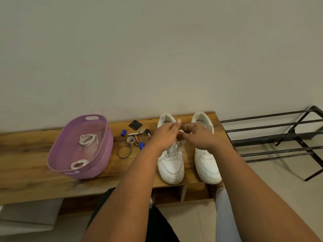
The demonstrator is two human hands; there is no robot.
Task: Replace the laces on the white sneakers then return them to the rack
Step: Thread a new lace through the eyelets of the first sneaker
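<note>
1. My left hand (pixel 165 135) and right hand (pixel 197 137) meet over the left sneaker (pixel 170 161), fingers curled and pinching its white lace (pixel 180 136) near the top eyelets. I judge I am working that lace, tying or untying I cannot tell.
2. The right sneaker (pixel 207 159) stands just beside it at 3 o'clock on the wooden bench (pixel 26 154); my forearm hides its eyelets.
3. Two coiled laces (pixel 88 139) lie in the purple basket (pixel 57 151) at 9 o'clock, old or new I cannot tell.
4. Most remains, I judge: the lacing is unfinished, and both sneakers must reach the rack (pixel 272 137) at 3 o'clock.
5. My fingertips blur together, and the rack runs out of frame.
</note>
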